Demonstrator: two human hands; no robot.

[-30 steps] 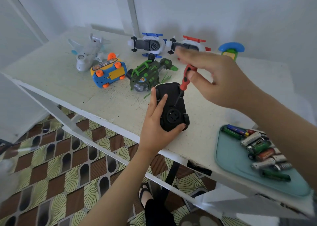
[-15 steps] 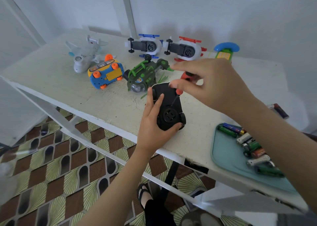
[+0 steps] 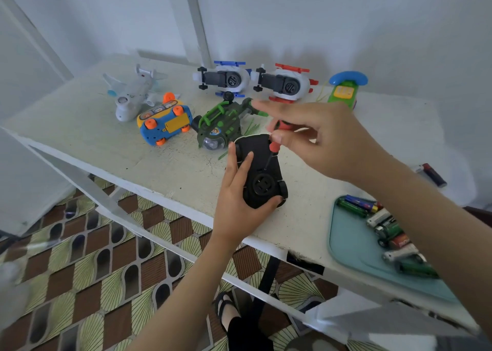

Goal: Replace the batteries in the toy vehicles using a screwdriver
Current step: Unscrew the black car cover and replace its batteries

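Note:
A black toy car (image 3: pixel 262 172) lies upside down on the white table (image 3: pixel 106 143), near its front edge. My left hand (image 3: pixel 239 193) grips the car from the left and below, thumb at its near end. My right hand (image 3: pixel 322 140) pinches a small red-handled screwdriver (image 3: pixel 275 137) by its handle. The thin shaft slants down and its tip touches the car's underside. A teal tray (image 3: pixel 351 244) at the right front holds several loose batteries (image 3: pixel 386 225).
Behind the car lie a green toy helicopter (image 3: pixel 221 124), a blue and orange toy car (image 3: pixel 165 124), a white toy plane (image 3: pixel 133 95), two white toy vehicles on their backs (image 3: pixel 226 79) (image 3: pixel 285 84) and a toy phone (image 3: pixel 346 89). One battery (image 3: pixel 432 175) lies at the table's right edge.
My right hand has come lower and nearer the car, and the screwdriver has tilted flatter with its tip staying on the underside. The left hand keeps its hold.

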